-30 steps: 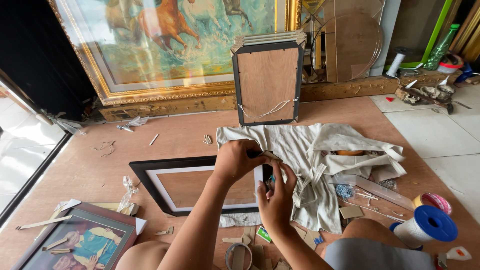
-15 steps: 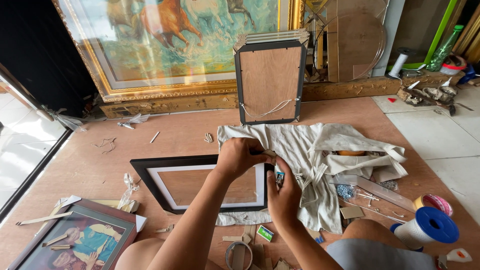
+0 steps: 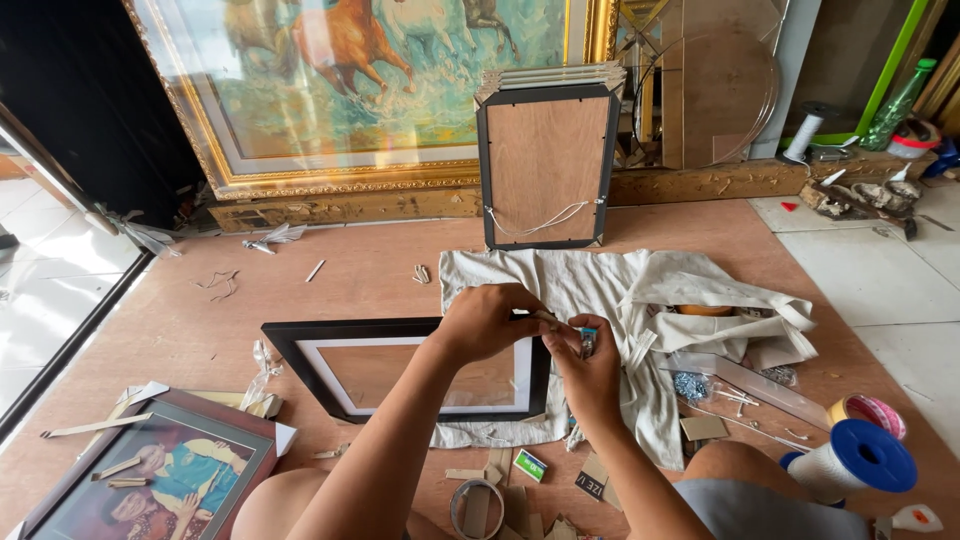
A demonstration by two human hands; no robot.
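Since the earlier frame the two hands have drawn closer over the right rail of the black frame [image 3: 400, 365], and the view has tipped slightly, so the frame sits a little lower in the picture.

At far left, a framed portrait [image 3: 150, 480] lies on the floor [image 3: 200, 310] among card scraps. Next comes the black frame, flat on the floor, its right end resting on the pale cloth [image 3: 620, 300]. The left hand [image 3: 485, 322] is closed, its grip pinched on something small that the fingers hide; what it is cannot be told. The right hand [image 3: 590, 360] touches it from the right, its grip closed on a small blue-and-dark object [image 3: 586, 340], held just above the frame's right rail. Behind them a wood-backed frame [image 3: 547, 165] leans upright against the large gilt painting [image 3: 370, 90]. Further right, a clear strip [image 3: 745, 378] and small metal bits [image 3: 690, 385] lie on the cloth, then a blue-capped spool [image 3: 850, 460].

The likely trouble, as I judge it: the small piece is held only at the fingertips, so a slip would drop it into the cloth folds or floor litter. Pressing hard on the frame's rail could also shift it, since one end rides on loose cloth.
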